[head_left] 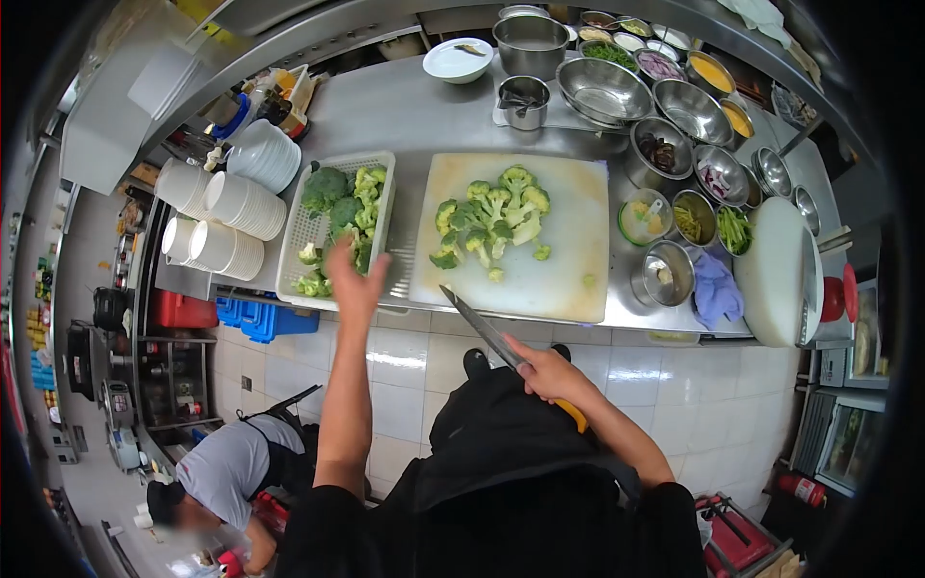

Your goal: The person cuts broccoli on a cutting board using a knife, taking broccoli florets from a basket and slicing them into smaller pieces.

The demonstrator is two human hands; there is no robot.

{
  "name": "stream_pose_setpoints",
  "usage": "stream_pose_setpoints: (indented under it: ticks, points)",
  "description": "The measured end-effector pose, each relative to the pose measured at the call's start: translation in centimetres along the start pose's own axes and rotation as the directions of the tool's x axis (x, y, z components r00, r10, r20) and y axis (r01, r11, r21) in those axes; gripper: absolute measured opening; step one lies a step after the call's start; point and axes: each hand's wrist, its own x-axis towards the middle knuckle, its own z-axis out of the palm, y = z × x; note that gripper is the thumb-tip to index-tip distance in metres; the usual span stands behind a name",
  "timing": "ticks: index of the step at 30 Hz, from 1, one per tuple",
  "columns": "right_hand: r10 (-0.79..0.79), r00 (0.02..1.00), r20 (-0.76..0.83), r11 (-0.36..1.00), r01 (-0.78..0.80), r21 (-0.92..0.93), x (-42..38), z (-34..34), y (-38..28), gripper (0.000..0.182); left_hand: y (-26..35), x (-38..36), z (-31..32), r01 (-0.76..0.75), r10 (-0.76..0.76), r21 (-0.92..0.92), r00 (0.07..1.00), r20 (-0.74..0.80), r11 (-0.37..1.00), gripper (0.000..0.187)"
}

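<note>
My left hand (355, 275) reaches over the near end of a white plastic basket (289, 252) of broccoli, fingers spread. Whether it touches the florets beneath is hard to tell. Large green heads (328, 188) lie at the basket's far end. In my right hand (551, 372) is a knife (482, 326) with a yellow handle end, its blade pointing up and left, at the near edge of the cutting board. Cut broccoli florets (496, 212) are heaped on the white, stained cutting board (568, 279), with a few small pieces apart from the heap.
Stacked white bowls (231, 207) stand left of the basket. Metal bowls (605, 89) and pots fill the back and right, some holding cut vegetables. A purple cloth (715, 287) and a thick round white board (776, 270) are at right. Another person (236, 467) bends at lower left.
</note>
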Motion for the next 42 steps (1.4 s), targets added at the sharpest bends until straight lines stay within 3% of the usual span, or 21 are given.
stream_pose_setpoints:
  ticks: [2, 4, 5, 8, 9, 10, 11, 13, 17, 19, 24, 27, 37, 39, 40, 42]
  points:
    - [-0.052, 0.999, -0.005, 0.997, 0.052, 0.051, 0.7, 0.3, 0.9, 0.064, 0.2, -1.4, 4.1, 0.207, -0.145, -0.128, 0.912, 0.383, 0.970, 0.063]
    - [-0.036, 0.999, -0.006, 0.998, 0.036, 0.057, 0.5, 0.1, 1.0, 0.064, -1.2, -3.0, 8.7, 0.184, -0.120, -0.093, 0.875, 0.469, 0.979, 0.062]
    - [-0.029, 1.000, -0.003, 0.997, 0.029, 0.067, 0.4, -0.1, 1.1, 0.064, -1.8, -3.5, 10.5, 0.047, 0.010, -0.138, 0.923, 0.386, 0.989, 0.062]
    - [0.049, 0.997, -0.054, 0.994, -0.043, 0.102, -0.4, -0.7, 1.6, 0.065, -2.5, -3.8, 12.6, -0.164, 0.191, -0.113, 0.937, 0.292, 0.980, 0.066]
    - [0.053, 0.997, -0.057, 0.993, -0.047, 0.109, -0.5, -0.7, 2.0, 0.065, -2.1, -4.0, 12.3, -0.040, 0.079, -0.121, 0.941, 0.330, 0.992, 0.061]
    - [-0.013, 0.985, -0.171, 1.000, 0.013, 0.000, -0.5, -0.4, 2.7, 0.065, -1.6, -4.3, 11.9, 0.083, -0.033, -0.122, 0.929, 0.370, 0.989, 0.056]
    - [-0.090, 0.957, -0.277, 0.992, 0.060, -0.114, -0.6, -0.2, 3.1, 0.066, -1.2, -4.6, 11.4, 0.077, -0.025, -0.122, 0.925, 0.379, 0.990, 0.056]
    - [-0.146, 0.936, -0.319, 0.979, 0.091, -0.180, -0.9, 0.3, 3.1, 0.067, -0.7, -5.3, 10.4, 0.270, -0.127, -0.321, 0.906, 0.403, 0.908, 0.039]
    - [-0.208, 0.920, -0.332, 0.938, 0.091, -0.335, -1.6, 1.1, 2.1, 0.070, 0.9, -6.2, 7.9, 0.234, -0.094, -0.304, 0.906, 0.413, 0.923, 0.028]
    - [-0.223, 0.912, -0.345, 0.934, 0.099, -0.343, -1.6, 1.1, 1.7, 0.070, 0.4, -6.4, 7.7, 0.037, 0.061, -0.278, 0.940, 0.335, 0.960, 0.030]
    - [-0.215, 0.881, -0.421, 0.925, 0.046, -0.377, -1.8, 1.0, 0.0, 0.071, -0.7, -6.4, 8.0, 0.059, 0.021, -0.236, 0.946, 0.323, 0.970, 0.032]
    - [-0.233, 0.918, -0.322, 0.882, 0.060, -0.467, -2.3, 1.1, -0.5, 0.072, -1.8, -7.1, 8.4, 0.027, 0.056, -0.257, 0.950, 0.307, 0.966, 0.031]
    - [-0.140, 0.967, -0.211, 0.922, 0.050, -0.384, 0.2, 1.5, -0.1, 0.074, -0.3, -7.3, 7.7, -0.047, 0.123, -0.256, 0.950, 0.288, 0.966, 0.028]
    - [-0.129, 0.973, -0.193, 0.920, 0.044, -0.389, 0.6, 1.3, 0.6, 0.073, -0.7, -6.8, 6.8, -0.023, 0.126, -0.280, 0.926, 0.356, 0.960, 0.028]
    - [-0.170, 0.964, -0.204, 0.927, 0.086, -0.365, 0.6, 1.1, 1.2, 0.072, -0.6, -6.1, 5.6, 0.021, 0.074, -0.304, 0.951, 0.299, 0.952, 0.031]
    - [-0.206, 0.951, -0.230, 0.935, 0.122, -0.333, 0.9, 1.0, 1.9, 0.071, -1.3, -3.0, 1.8, -0.055, 0.067, -0.230, 0.997, 0.047, 0.972, 0.038]
